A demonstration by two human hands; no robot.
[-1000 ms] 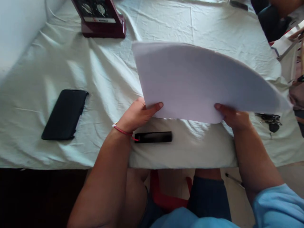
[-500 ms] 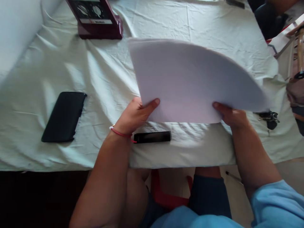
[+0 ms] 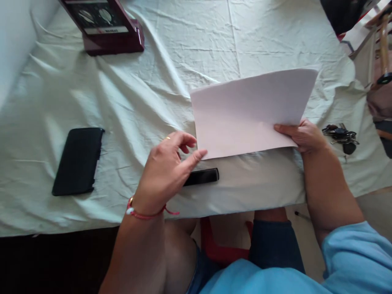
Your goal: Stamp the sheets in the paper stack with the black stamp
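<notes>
A stack of white paper sheets (image 3: 245,118) is held up at a slant above the cloth, its far edge raised. My right hand (image 3: 306,134) grips its right side near the bottom corner, thumb on top and fingers underneath. My left hand (image 3: 171,163) is at the lower left corner, thumb at the corner and fingers apart from it, curled beside the left edge. Whether the thumb presses on the paper is hard to tell. Beneath the left hand lies a glossy black oblong item (image 3: 203,176), partly covered by it; its kind is unclear.
A black phone case or phone (image 3: 78,161) lies at the left on the pale tablecloth (image 3: 147,110). A bunch of keys (image 3: 343,136) is right of my right hand. A maroon device with two dials (image 3: 113,45) stands at the back left. A red chair (image 3: 214,245) shows below.
My left hand has let its grip on the paper loosen, and its fingers have come off the left edge. The stack's raised right side has straightened, and its far edge sits lower.
</notes>
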